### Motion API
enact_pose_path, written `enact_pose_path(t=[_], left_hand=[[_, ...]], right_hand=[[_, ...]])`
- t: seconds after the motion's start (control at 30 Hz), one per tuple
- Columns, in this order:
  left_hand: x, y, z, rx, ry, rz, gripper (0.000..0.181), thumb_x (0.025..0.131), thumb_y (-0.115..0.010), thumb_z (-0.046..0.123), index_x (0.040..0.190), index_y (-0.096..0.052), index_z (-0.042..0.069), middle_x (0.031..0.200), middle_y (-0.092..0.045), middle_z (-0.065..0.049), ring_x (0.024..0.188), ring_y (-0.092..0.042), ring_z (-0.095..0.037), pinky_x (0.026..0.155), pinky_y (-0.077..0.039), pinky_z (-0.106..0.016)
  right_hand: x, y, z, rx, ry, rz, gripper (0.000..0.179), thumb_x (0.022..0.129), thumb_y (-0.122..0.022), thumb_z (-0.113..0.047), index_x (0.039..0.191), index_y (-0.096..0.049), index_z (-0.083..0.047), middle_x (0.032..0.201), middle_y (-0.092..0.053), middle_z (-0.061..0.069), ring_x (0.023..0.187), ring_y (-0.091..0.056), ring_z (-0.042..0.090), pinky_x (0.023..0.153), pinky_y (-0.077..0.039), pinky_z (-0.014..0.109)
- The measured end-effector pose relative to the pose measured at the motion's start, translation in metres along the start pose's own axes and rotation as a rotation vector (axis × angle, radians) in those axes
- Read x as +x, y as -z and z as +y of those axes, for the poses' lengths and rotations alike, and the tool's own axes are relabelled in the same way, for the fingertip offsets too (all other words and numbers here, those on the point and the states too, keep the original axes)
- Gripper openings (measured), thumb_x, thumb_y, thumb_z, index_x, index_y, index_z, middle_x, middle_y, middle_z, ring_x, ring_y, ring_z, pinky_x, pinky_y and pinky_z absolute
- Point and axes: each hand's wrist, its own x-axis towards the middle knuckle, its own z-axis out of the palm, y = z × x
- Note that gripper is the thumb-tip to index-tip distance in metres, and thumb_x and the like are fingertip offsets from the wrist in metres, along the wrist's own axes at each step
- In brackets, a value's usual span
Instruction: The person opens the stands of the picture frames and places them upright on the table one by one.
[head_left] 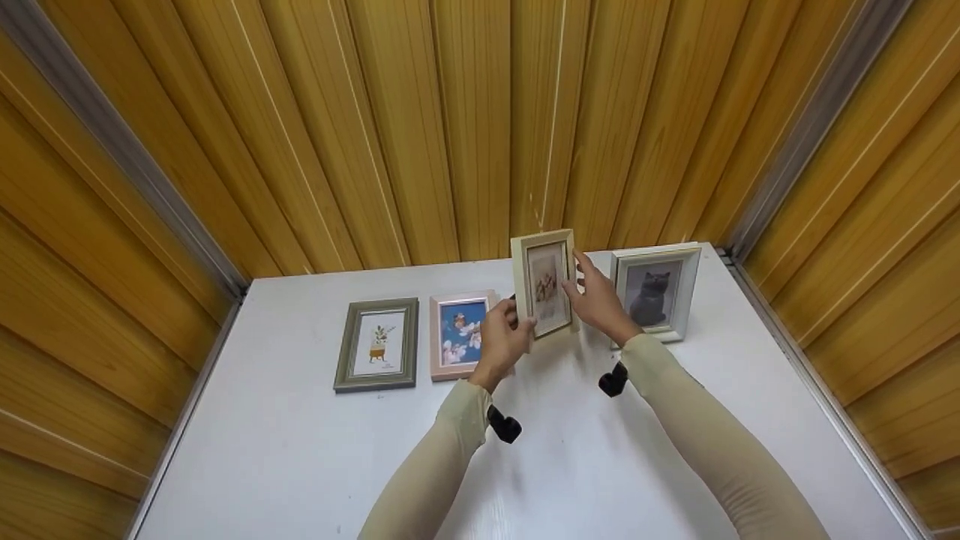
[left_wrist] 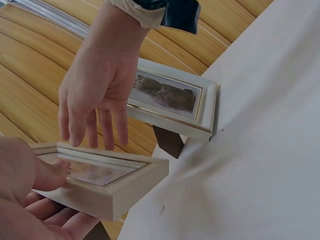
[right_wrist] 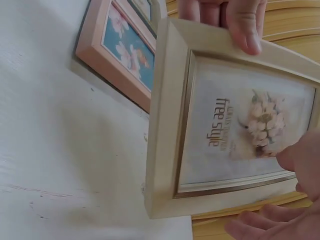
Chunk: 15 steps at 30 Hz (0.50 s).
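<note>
Photo frame (head_left: 546, 285) in cream, near upright, between pink frame (head_left: 457, 337) and cat frame (head_left: 652, 296); can't tell if its bottom edge meets the white tabletop (head_left: 300, 450). Left hand (head_left: 504, 334) grips its left side, thumb in front, fingers behind. Right hand (head_left: 598, 296) at the right edge, unclenched, fingers fairly straight; firm contact there unclear. Main risk: hold looks one-sided, so the photo frame could twist or drop if the left thumb slackens without support opposite. Dark piece (left_wrist: 97, 233) below left hand may be its prop; if badly set, frame could topple when let go. Cat frame leans on its own dark prop (left_wrist: 169, 142), and right sleeve (head_left: 649, 352) is close by, so an outward swing could knock it. Left knuckles could nudge pink frame.
</note>
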Motion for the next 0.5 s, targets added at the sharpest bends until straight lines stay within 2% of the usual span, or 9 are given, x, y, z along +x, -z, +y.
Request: enact_pose_path(t=[0.1,0.2,0.33,0.5], left_hand=[[0.0,0.005,-0.006,0.003,0.017,-0.014,0.025,0.094,-0.068,-0.002,0.119,-0.065,-0.003,0.111,-0.075,-0.016,0.104,-0.073,-0.024,0.09,-0.059,-0.039],[0.001,0.01,-0.011,-0.013,0.032,-0.022,0.024,0.094,-0.067,-0.004,0.118,-0.065,-0.003,0.111,-0.075,-0.016,0.104,-0.072,-0.024,0.091,-0.058,-0.04],[0.002,0.015,-0.018,-0.074,0.043,-0.036,0.024,0.093,-0.065,-0.007,0.117,-0.064,-0.005,0.112,-0.074,-0.019,0.105,-0.072,-0.028,0.092,-0.058,-0.041],[0.002,0.017,-0.024,-0.09,0.047,-0.046,0.023,0.093,-0.064,-0.007,0.117,-0.066,-0.005,0.113,-0.074,-0.02,0.107,-0.072,-0.027,0.092,-0.058,-0.039]], right_hand=[[-0.003,-0.001,0.006,0.044,-0.061,-0.023,0.071,0.106,-0.051,-0.013,0.164,-0.01,-0.003,0.153,-0.039,0.035,0.129,-0.053,0.051,0.104,-0.047,0.057],[-0.004,-0.002,0.011,0.075,-0.123,-0.02,0.072,0.107,-0.049,-0.015,0.164,-0.006,-0.004,0.147,-0.047,0.035,0.126,-0.057,0.048,0.104,-0.047,0.056],[-0.006,-0.005,0.017,0.054,-0.169,-0.013,0.068,0.106,-0.05,-0.017,0.164,-0.015,-0.004,0.137,-0.059,0.031,0.122,-0.061,0.043,0.104,-0.046,0.055],[-0.011,-0.009,0.019,0.01,-0.159,-0.01,0.058,0.107,-0.052,-0.018,0.159,-0.031,-0.002,0.124,-0.065,0.028,0.105,-0.067,0.039,0.092,-0.052,0.053]])
